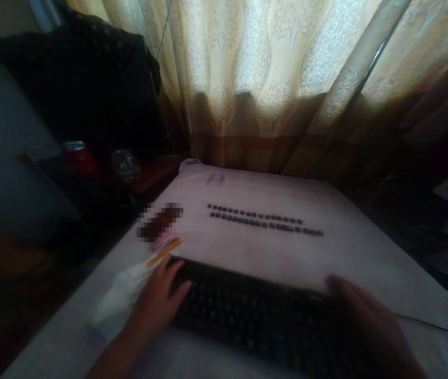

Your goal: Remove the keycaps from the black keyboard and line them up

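A black keyboard [239, 310] lies at a slant across the near part of the cloth-covered table [279, 258], its lower right part dark and blurred. At its left end, my left hand [156, 297] grips the corner, with the thumb over the top face and fingers at the far edge. My right hand [369, 316] is over or beside the right end, smeared by motion, so its fingers cannot be made out. Farther back, two rows of small black keycaps [243, 220] lie on the pale cloth.
An orange pencil-like stick [164, 252] and white cloth or paper [119, 295] lie by my left hand. A cable [437, 325] runs off right. At back left are a dark monitor [101, 100], a glass jar [126, 166] and a red can [80, 158]. Curtains [255, 68] hang behind.
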`<state>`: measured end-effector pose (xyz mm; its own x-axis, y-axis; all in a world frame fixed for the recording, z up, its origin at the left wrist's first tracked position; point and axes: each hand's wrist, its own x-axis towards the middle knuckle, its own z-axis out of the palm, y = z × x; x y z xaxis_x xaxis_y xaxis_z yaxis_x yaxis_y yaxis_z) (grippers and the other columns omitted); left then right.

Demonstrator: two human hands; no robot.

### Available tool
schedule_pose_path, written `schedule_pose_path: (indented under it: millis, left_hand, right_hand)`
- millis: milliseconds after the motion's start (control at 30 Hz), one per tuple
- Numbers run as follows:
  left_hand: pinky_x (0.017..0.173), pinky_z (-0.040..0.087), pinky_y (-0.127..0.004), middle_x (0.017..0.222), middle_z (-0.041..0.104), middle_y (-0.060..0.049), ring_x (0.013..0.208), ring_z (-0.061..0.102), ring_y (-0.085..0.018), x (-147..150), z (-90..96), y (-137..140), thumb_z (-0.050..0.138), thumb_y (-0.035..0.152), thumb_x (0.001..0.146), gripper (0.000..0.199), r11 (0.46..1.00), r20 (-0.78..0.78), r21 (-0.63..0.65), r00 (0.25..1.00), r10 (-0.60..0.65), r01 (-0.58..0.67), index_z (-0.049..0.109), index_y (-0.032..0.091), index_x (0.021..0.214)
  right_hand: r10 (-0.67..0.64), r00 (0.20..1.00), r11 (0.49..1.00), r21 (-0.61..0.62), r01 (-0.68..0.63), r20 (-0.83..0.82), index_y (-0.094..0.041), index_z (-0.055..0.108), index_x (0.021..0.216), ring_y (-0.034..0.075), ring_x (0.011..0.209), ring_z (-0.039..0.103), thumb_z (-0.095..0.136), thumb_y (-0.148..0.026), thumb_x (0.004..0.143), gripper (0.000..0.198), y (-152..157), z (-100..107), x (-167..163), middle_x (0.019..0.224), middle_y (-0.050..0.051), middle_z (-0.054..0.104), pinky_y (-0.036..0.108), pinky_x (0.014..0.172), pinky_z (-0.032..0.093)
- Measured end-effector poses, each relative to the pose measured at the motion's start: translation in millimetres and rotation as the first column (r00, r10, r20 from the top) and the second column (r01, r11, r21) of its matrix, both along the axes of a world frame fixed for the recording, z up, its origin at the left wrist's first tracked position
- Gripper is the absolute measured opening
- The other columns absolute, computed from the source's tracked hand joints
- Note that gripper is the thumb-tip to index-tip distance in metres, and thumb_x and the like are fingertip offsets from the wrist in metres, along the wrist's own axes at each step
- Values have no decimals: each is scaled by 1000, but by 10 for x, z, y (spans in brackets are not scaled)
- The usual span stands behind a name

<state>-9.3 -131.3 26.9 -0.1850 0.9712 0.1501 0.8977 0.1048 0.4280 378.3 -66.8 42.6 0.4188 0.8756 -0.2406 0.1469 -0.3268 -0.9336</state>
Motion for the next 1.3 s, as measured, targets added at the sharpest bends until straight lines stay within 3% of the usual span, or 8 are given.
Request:
schedule_pose_path:
  millis: [300,467,633,833,1100,1233,1300]
  left_hand:
    - [111,33,-46,141,48,-14,133,42,-29,90,75,339,47,42,87,47,1000,69,-2,997,-30,30,62,14,121]
    - [110,33,-50,143,47,-15,134,40,-31,111,10,475,51,41,86,43,999,15,42,1000,-22,21,63,15,119]
    - [107,37,-52,142,48,-16,133,43,-32,91,-119,369,53,38,86,40,981,-30,184,998,-62,66,63,15,118]
    - [102,45,-49,131,60,-12,122,55,-27,123,-148,225,48,36,90,32,952,53,303,998,-46,28,66,18,110]
    - [103,45,-47,122,65,-12,119,57,-26,104,-126,414,45,36,90,31,926,46,373,996,-81,58,66,17,104]
    - [102,45,-51,118,67,-12,118,58,-29,65,-156,446,43,39,91,34,906,-15,408,993,-117,113,65,17,103]
    - [104,41,-55,118,67,-12,121,56,-31,123,-160,430,45,39,90,32,890,-80,422,985,-154,173,64,18,106]
  right_hand:
    - [-85,996,996,-3,85,-16,-19,74,84,29,105,65,65,-36,73,22,72,168,-57,99,8,75,37,95,49]
    - [-69,998,997,-34,69,10,-18,73,86,31,96,67,67,-40,71,27,197,159,-52,91,10,74,41,89,52]
    - [7,995,999,33,-11,104,-19,74,84,30,95,68,64,-44,71,29,214,76,12,92,9,74,38,84,55]
    - [44,986,996,74,-57,159,-21,73,81,30,94,69,64,-45,70,29,192,-24,124,93,7,75,38,81,55]
    - [58,978,984,153,-90,199,-19,75,82,29,89,69,65,-42,68,29,380,-134,88,88,9,76,40,83,54]
    - [109,963,955,244,-171,247,-17,74,84,27,87,69,61,-43,73,32,475,-287,138,86,9,76,41,84,53]
    - [146,931,914,316,-256,334,-16,73,87,27,88,69,58,-42,76,32,477,-315,173,89,10,75,42,84,53]
